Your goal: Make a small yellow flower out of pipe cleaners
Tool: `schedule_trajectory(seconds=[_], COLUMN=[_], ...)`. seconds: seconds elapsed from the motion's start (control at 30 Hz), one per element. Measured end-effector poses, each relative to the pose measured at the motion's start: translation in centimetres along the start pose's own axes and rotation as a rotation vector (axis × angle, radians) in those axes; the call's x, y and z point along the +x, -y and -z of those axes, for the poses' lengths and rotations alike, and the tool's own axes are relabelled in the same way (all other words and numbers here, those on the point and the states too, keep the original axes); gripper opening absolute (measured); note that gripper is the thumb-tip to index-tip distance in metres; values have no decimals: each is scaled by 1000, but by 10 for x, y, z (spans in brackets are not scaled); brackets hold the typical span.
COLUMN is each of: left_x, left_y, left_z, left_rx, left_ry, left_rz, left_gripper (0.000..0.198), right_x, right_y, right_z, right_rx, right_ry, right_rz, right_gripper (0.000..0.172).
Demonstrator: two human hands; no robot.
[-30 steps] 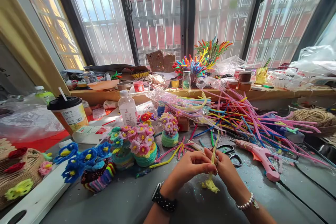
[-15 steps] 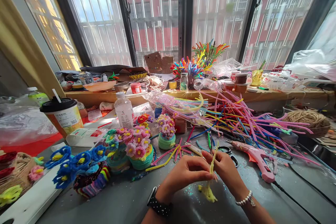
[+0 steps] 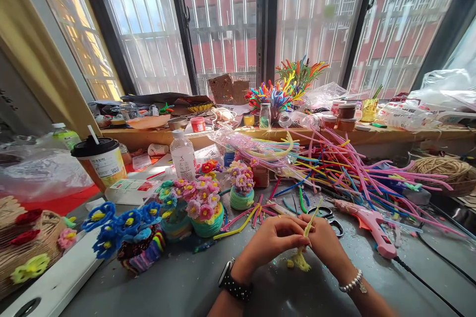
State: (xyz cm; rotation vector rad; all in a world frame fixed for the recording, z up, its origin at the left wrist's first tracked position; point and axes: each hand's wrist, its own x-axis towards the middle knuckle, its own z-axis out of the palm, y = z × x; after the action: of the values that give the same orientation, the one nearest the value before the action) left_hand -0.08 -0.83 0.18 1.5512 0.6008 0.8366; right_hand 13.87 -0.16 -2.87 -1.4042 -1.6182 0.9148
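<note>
My left hand [image 3: 273,240], wearing a dark dotted watch strap, pinches a pale yellow pipe cleaner [image 3: 307,228] between thumb and fingers. Beside it my right hand [image 3: 327,242], with a beaded bracelet, closes round the same strip; its fingertips are partly hidden. The strip's thin end points up between the hands. A frayed yellow tuft [image 3: 301,261] hangs below, near a small yellow bit [image 3: 289,263] on the grey table [image 3: 290,297]. Just behind the hands, a thin dark pointed tip [image 3: 293,202] shows; what it belongs to is unclear. Black-handled scissors [image 3: 336,228] lie beyond my right hand.
A pink glue gun [image 3: 375,230] with its cord lies right. Pipe-cleaner flower pots [image 3: 206,220] and a blue-flowered pot [image 3: 139,255] stand left. Loose pipe cleaners [image 3: 357,168] spread behind. A drink cup [image 3: 102,163], a bottle [image 3: 183,156] and twine [image 3: 442,173] stand farther back.
The view has shifted slightly, so the scene sits farther right. My hands have drawn closer together, and my right fingers have curled in around the yellow strip.
</note>
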Motion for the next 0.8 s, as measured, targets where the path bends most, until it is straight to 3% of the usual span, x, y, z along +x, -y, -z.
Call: schedule_trajectory(seconds=[0.2,0.33,0.43,0.6,0.8], left_x=[-2,-1,1,3,3], left_y=[3,7,9,5,5], left_z=[5,13,16,16,15], left_rx=[-16,12,-18,-104,-98], left_ry=[8,-63,-130,-258,-217], left_rz=[74,89,96,136,200], left_gripper=[25,29,29,27,27], right_x=[-3,-3,-1,0,-5], right_y=[4,4,3,3,11], right_z=[-2,-3,-2,3,7], right_rx=[177,249,229,314,542], right_ry=[153,219,167,-50,-95], right_rz=[-40,-30,-54,-143,-49], right_gripper=[7,9,18,36,32])
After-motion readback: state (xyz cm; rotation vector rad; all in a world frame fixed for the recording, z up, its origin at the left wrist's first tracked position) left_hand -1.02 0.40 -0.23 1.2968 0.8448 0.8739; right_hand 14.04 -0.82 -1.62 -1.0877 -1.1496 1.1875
